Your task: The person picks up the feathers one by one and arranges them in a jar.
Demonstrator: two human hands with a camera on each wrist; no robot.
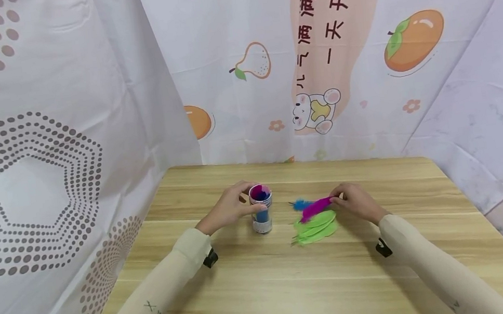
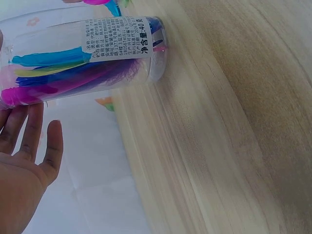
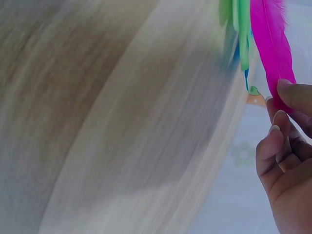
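Note:
My left hand [image 1: 231, 207] holds a clear plastic jar [image 1: 262, 226] upright near its rim, thumb in front and fingers behind. Inside the jar, pink, blue and yellow feathers [image 2: 73, 78] show through the wall, beside a printed white label [image 2: 119, 39]. Between thumb and fingertips, my right hand [image 1: 356, 203] pinches a magenta feather [image 1: 316, 209] by one end. Below that feather lie several light green feathers [image 1: 316, 227] on the table. A blue feather [image 1: 302, 204] lies just behind, partly covered by the magenta one.
The wooden table [image 1: 268, 291] reaches back to a white printed curtain [image 1: 231, 144]. Another curtain with brown dots [image 1: 44, 193] hangs along the left side, and a pale one [image 1: 500, 110] on the right. Dark wrist devices [image 1: 383, 247] sit under both sleeves.

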